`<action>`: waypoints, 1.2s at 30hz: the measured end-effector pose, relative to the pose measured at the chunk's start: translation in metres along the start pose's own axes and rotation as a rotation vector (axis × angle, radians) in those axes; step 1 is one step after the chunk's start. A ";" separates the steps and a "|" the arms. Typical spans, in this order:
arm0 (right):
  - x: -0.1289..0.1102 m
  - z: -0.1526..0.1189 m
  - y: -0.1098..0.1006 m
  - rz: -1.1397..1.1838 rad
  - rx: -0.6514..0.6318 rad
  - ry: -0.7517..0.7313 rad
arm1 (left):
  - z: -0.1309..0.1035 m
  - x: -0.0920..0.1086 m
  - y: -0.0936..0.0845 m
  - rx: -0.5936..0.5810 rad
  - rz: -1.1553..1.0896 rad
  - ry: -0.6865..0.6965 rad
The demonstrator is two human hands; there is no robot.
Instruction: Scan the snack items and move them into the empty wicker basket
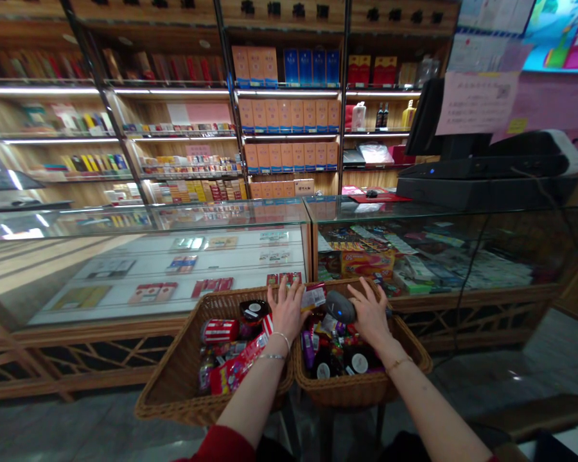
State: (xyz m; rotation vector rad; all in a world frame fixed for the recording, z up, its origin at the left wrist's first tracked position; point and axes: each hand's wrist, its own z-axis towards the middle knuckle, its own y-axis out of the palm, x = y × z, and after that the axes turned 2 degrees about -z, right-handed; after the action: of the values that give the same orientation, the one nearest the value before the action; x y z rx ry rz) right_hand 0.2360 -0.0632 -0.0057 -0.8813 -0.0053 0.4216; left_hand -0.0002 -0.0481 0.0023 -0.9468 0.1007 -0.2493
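Observation:
My left hand (286,310) grips the end of a small red packet (314,296) with a white label, over the inner rims of two wicker baskets. In my right hand (370,316) is a dark grey barcode scanner (340,307) with a blue light, its head close to the packet. Under my left hand, the left basket (168,378) holds a red candy bag (238,369), a red-and-white striped tub (220,331) and a dark round-lidded container (254,310). The right basket (347,393) holds purple packets (308,346) and dark jars with white labels (359,363).
Behind the baskets runs a glass display counter (173,221) with flat packs inside. A monitor (424,122) and dark till base (481,192) stand on its right, with a cable (468,282) hanging down. Lit shelves of boxes (289,115) line the wall.

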 end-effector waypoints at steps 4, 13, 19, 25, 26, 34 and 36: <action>0.001 -0.003 0.001 0.032 0.007 0.005 | 0.000 0.001 0.000 0.024 -0.013 -0.007; 0.004 -0.006 0.005 0.035 0.040 0.007 | -0.002 0.000 0.003 0.042 -0.020 -0.006; 0.004 -0.007 0.004 0.032 0.056 0.006 | -0.002 0.000 0.002 0.046 -0.010 -0.004; 0.002 -0.008 0.002 0.038 0.046 0.006 | -0.002 0.001 0.000 0.031 -0.024 -0.009; 0.002 -0.008 0.002 0.038 0.049 0.008 | -0.002 0.001 0.000 0.032 -0.025 -0.010; 0.001 -0.008 -0.001 0.059 0.055 0.001 | -0.002 0.001 0.002 0.048 -0.014 -0.003; 0.001 -0.008 -0.001 0.059 0.060 -0.002 | -0.002 0.000 0.003 0.048 -0.010 -0.004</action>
State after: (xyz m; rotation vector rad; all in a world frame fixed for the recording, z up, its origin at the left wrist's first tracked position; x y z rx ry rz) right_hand 0.2388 -0.0690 -0.0103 -0.8234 0.0315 0.4758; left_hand 0.0001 -0.0479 -0.0008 -0.9007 0.0861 -0.2583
